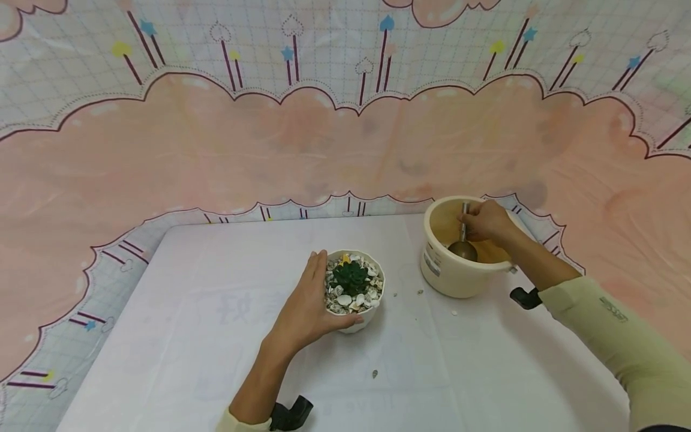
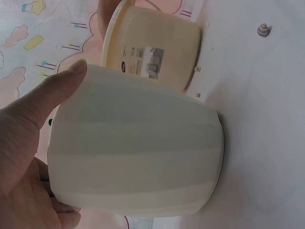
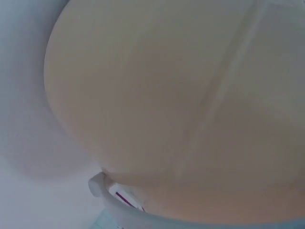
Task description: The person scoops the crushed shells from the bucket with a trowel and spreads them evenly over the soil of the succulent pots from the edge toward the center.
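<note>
My left hand (image 1: 299,318) holds a white faceted flower pot (image 2: 138,143) by its upper side, thumb on the near side and fingers on the far left. A dark green succulent (image 1: 352,277) sits in the pot among pale pebbles and shells (image 1: 345,299). To the right stands a cream plastic bucket (image 1: 459,281). Over its rim reaches my right hand (image 1: 488,223), gripping the upright handle of a metal ladle (image 1: 464,250), whose bowl is inside the bucket. What lies at the bucket's bottom is mostly hidden. Only the bucket's outer wall (image 3: 143,95) and handle (image 3: 157,220) fill the right wrist view.
A small striped snail shell (image 2: 263,30) lies on the white tabletop (image 1: 216,324), in front of the pot. Several tiny shells or pebbles (image 1: 420,292) are scattered between pot and bucket. A patterned cloth (image 1: 324,150) hangs behind the table.
</note>
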Tool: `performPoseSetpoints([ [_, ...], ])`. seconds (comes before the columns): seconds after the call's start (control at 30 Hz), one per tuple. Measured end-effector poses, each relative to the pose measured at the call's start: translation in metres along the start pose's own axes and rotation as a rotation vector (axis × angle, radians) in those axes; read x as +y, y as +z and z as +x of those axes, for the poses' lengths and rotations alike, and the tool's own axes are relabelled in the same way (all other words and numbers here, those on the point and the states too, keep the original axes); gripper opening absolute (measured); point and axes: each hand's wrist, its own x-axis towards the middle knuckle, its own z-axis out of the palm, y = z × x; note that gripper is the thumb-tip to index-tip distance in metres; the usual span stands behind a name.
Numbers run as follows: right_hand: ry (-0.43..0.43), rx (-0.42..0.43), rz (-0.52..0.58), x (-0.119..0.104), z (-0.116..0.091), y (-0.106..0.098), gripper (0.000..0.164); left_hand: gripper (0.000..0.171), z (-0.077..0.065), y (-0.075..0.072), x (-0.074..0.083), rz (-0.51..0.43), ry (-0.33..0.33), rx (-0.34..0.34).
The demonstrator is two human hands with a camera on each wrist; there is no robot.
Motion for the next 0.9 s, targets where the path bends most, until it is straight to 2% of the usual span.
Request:
performPoseSetpoints([
  [0.13,-0.027,-0.025,-0.171,-0.003,-0.008,-0.005,0.045,0.14,0.0,0.0,0.0,0.037,0.012,0.003],
  [0.3,-0.115,-0.012,-0.403,-0.008,-0.025,-0.006,0.058,0.14,0.0,-0.001,0.001,0.063,0.023,0.002],
  [0.37,-0.135,0.004,-0.44,-0.009,-0.034,-0.004,0.064,0.139,0.0,-0.001,0.001,0.068,0.024,0.001],
  [0.47,-0.178,0.036,-0.461,-0.011,-0.049,0.003,0.06,0.136,-0.001,-0.001,0.001,0.089,0.032,0.001],
  [0.6,-0.323,0.136,-0.509,-0.01,-0.068,0.014,0.047,0.13,-0.001,-0.001,0.0,0.118,0.05,0.001],
  [0.67,-0.379,0.185,-0.547,-0.008,-0.077,0.018,0.047,0.126,0.001,0.0,-0.001,0.13,0.057,0.002],
  [0.9,-0.382,0.272,-0.583,-0.002,-0.105,0.032,0.061,0.117,0.001,-0.001,-0.009,0.181,0.059,0.022],
])
